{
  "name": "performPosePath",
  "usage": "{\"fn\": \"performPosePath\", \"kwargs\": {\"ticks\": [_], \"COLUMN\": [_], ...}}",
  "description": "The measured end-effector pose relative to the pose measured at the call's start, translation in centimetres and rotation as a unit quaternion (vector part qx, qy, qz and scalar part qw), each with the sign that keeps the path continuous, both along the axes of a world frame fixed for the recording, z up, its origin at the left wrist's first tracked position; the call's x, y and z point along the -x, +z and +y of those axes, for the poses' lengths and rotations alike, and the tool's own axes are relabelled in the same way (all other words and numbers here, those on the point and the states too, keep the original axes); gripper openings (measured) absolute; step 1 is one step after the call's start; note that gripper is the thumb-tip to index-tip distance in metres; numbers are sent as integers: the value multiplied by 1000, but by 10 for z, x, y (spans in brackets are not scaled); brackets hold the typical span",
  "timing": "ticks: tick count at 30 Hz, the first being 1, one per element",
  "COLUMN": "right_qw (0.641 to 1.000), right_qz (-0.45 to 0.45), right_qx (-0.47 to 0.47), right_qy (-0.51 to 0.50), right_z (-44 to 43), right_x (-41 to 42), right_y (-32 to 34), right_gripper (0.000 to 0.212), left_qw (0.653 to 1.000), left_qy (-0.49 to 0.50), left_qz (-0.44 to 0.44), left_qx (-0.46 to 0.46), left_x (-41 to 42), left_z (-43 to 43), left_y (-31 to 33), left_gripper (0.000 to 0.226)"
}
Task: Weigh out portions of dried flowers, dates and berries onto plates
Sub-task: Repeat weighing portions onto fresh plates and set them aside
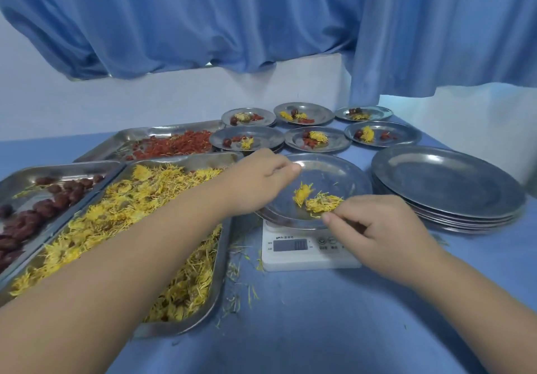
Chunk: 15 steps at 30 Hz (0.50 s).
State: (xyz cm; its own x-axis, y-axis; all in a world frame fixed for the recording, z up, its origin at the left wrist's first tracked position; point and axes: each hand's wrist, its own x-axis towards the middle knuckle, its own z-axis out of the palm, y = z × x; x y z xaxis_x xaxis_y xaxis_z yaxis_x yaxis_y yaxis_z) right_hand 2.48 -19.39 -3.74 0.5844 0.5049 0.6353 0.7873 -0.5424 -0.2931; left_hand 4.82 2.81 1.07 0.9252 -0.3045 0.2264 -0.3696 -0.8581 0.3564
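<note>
A steel plate (334, 176) sits on a small white scale (293, 250) with two yellow dried flowers (318, 200) on it. My left hand (258, 180) hangs over the plate's left rim with its fingers curled and nothing visible in them. My right hand (374, 228) pinches loose petals at the plate's near edge, beside the flowers. A tray of yellow dried flowers (128, 216) lies under my left forearm. Left of it is a tray of dark dates (32, 208), and behind is a tray of red berries (171, 144).
Several filled small plates (316, 138) stand in two rows at the back. A stack of empty plates (447, 181) sits to the right of the scale. Loose petals (238, 289) litter the blue table between tray and scale. Blue curtains hang behind.
</note>
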Motion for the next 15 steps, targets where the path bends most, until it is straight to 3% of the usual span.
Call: {"fn": "performPosePath", "kwargs": {"ticks": [6,12,15], "right_qw": [999,996,991], "right_qz": [-21,-13,-71], "right_qx": [31,85,108], "right_qy": [23,12,-16], "right_z": [28,78,87], "right_x": [5,-2,0], "right_y": [10,15,7], "right_gripper": [43,44,47], "left_qw": [995,969,950], "left_qy": [89,237,294], "left_qz": [-40,-51,-33], "left_qx": [9,-40,-99], "left_x": [10,18,19], "left_z": [73,177,240], "left_y": [-1,2,2], "left_gripper": [22,19,25]}}
